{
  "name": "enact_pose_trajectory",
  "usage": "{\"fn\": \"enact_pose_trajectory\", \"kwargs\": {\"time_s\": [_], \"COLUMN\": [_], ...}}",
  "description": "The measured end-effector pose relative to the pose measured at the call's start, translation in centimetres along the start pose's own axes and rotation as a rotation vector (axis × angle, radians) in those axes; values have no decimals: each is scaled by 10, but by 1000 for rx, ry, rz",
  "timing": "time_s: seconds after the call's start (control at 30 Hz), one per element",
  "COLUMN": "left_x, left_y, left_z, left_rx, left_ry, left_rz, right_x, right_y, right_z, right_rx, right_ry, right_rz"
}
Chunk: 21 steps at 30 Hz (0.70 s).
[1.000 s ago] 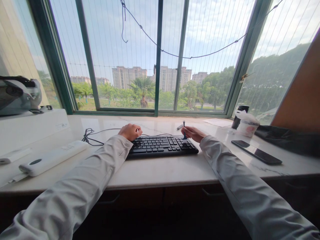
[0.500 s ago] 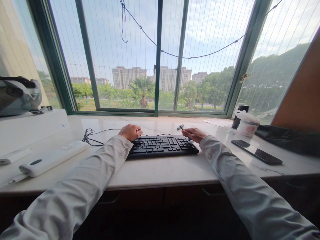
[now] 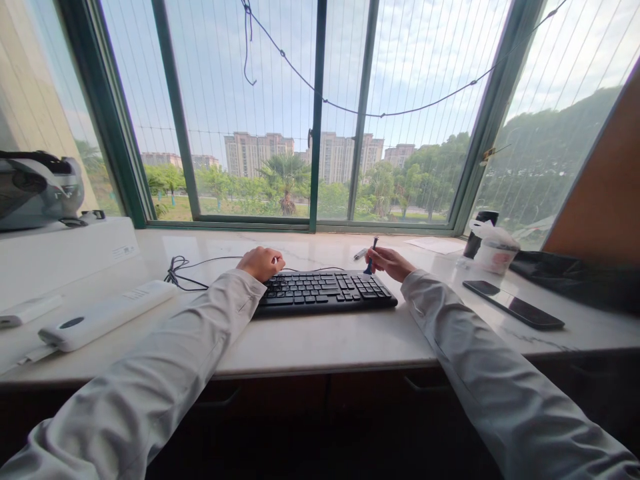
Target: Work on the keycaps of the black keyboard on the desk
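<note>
A black keyboard (image 3: 325,291) lies on the white marble-patterned counter (image 3: 330,340). My left hand (image 3: 262,264), its fingers curled, rests at the keyboard's back left corner; whether anything is under the fingers is hidden. Over the number keys, my right hand (image 3: 391,263) pinches a small dark blue brush (image 3: 369,267), held nearly upright with its bristles down at the keys. Just behind it on the counter lies a small light-coloured object (image 3: 360,254), too small to make out.
To the right are a phone (image 3: 515,305), a wrapped cup (image 3: 495,252), a black bottle and dark cloth. On the left lie a white power strip (image 3: 107,316), a coiled black cable (image 3: 179,273) and a white box (image 3: 65,257). Windows stand behind.
The brush in my right hand has turned from slanting to nearly upright, and its bristles have moved left over the number keys. My left hand has barely moved.
</note>
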State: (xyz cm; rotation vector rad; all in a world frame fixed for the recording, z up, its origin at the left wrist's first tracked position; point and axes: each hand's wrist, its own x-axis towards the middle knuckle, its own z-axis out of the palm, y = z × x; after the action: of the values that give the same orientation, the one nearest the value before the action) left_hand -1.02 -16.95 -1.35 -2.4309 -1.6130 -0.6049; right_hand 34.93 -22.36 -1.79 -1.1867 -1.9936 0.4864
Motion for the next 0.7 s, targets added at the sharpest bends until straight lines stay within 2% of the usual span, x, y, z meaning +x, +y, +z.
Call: {"fn": "enact_pose_trajectory", "kwargs": {"time_s": [0.2, 0.43, 0.7], "left_x": [0, -1, 0], "left_y": [0, 0, 1], "left_z": [0, 0, 0], "left_rx": [10, 11, 10], "left_ry": [1, 1, -2], "left_rz": [3, 4, 6], "right_x": [-1, -5, -5], "right_y": [-1, -9, -4], "right_z": [2, -1, -1], "right_rx": [-89, -277, -408], "right_ry": [-106, -35, -7], "right_rz": [-23, 16, 44]}}
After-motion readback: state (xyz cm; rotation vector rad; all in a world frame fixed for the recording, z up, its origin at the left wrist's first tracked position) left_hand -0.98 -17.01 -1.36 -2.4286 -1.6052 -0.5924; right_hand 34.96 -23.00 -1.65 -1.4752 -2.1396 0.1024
